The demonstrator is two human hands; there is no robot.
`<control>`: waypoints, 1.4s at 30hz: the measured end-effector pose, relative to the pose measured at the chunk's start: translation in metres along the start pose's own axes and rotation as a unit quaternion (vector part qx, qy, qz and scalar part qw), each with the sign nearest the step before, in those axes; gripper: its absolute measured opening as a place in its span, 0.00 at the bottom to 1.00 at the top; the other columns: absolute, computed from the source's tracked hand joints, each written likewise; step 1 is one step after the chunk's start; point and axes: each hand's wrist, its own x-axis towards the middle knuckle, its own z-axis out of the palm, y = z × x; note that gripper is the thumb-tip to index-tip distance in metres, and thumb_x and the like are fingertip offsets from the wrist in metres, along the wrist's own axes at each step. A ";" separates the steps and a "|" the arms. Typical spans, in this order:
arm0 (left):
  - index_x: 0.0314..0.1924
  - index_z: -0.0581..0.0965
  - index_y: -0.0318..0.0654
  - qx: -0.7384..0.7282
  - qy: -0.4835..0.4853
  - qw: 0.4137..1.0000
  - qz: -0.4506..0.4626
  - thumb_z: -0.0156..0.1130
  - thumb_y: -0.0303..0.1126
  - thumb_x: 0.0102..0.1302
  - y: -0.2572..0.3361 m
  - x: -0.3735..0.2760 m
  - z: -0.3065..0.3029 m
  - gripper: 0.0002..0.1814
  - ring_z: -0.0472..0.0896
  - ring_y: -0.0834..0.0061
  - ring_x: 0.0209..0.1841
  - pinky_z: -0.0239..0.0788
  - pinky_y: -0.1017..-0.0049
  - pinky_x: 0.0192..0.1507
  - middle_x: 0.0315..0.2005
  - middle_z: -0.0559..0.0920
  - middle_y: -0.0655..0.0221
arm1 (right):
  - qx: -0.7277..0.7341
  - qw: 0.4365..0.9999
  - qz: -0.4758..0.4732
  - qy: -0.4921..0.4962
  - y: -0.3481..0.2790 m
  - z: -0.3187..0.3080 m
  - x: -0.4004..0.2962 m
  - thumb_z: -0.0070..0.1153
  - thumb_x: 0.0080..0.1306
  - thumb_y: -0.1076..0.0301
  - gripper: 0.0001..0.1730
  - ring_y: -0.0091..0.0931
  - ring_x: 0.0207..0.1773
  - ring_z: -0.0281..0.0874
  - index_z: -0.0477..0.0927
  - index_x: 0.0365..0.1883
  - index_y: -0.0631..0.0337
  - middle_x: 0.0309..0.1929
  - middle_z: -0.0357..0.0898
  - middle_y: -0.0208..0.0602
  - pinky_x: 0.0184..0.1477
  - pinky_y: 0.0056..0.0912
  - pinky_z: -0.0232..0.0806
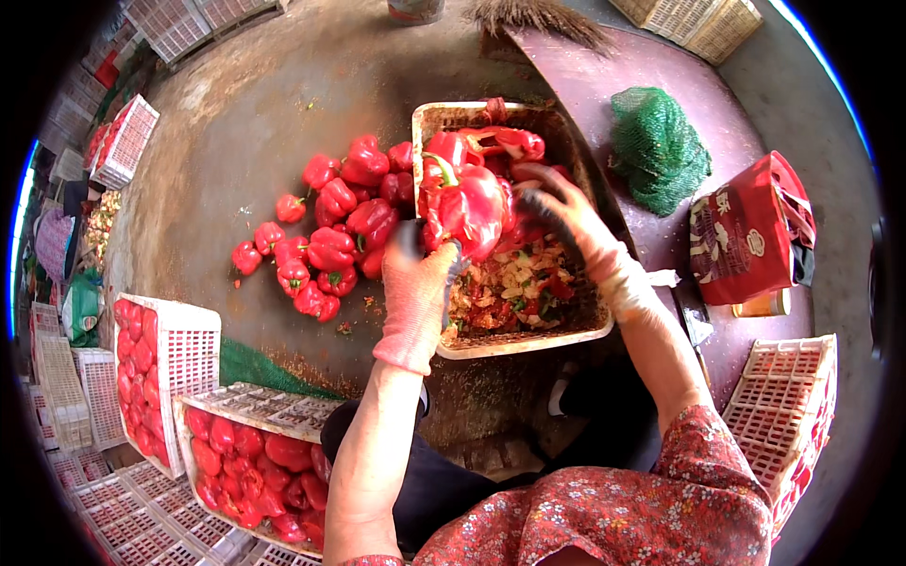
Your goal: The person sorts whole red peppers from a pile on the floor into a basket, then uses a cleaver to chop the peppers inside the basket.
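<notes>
My left hand point(417, 283), in a pink knit glove with dark fingers, grips a red bell pepper point(478, 212) from below. The pepper keeps its green stem and is held over a deep plastic crate point(524, 347) with a dirty pale rim. Just right of the pepper, my right hand point(566, 205) is gloved, blurred by motion, with its fingers bent and apart. Nothing shows in it. Inside the crate, more red peppers point(520, 145) lie at the far end. Pepper cores and seed scraps point(517, 283) cover the near end.
Loose red peppers point(333, 247) are piled on the floor left of the crate. Pepper-filled crates point(191, 347) stand at lower left, another crate point(778, 396) at right. A green mesh bag point(658, 152) and red tote bag point(743, 233) lie on a purplish board point(587, 85); broom bristles point(538, 18) lie beyond.
</notes>
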 end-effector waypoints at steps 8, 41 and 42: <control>0.46 0.75 0.32 0.371 -0.012 0.899 0.233 0.69 0.24 0.49 -0.014 -0.025 0.037 0.22 0.74 0.60 0.51 0.66 0.67 0.56 0.46 0.71 0.57 | 0.356 0.927 0.089 -0.070 0.001 0.025 -0.049 0.62 0.65 0.56 0.40 0.30 0.64 0.70 0.57 0.72 0.44 0.66 0.68 0.31 0.57 0.44 0.72; 0.41 0.75 0.36 0.726 -0.315 0.522 0.318 0.58 0.27 0.60 -0.015 -0.044 0.065 0.08 0.81 0.57 0.40 0.74 0.61 0.39 0.35 0.79 0.57 | -0.042 0.976 0.007 -0.214 0.081 -0.027 -0.052 0.64 0.58 0.62 0.29 0.23 0.49 0.75 0.75 0.59 0.60 0.48 0.82 0.36 0.55 0.30 0.67; 0.39 0.75 0.36 0.747 -0.305 0.500 0.313 0.58 0.28 0.60 -0.015 -0.046 0.066 0.07 0.82 0.57 0.39 0.75 0.61 0.38 0.34 0.80 0.57 | -0.046 0.978 0.000 -0.205 0.084 -0.025 -0.052 0.64 0.58 0.61 0.30 0.23 0.50 0.75 0.75 0.59 0.60 0.48 0.81 0.37 0.55 0.30 0.67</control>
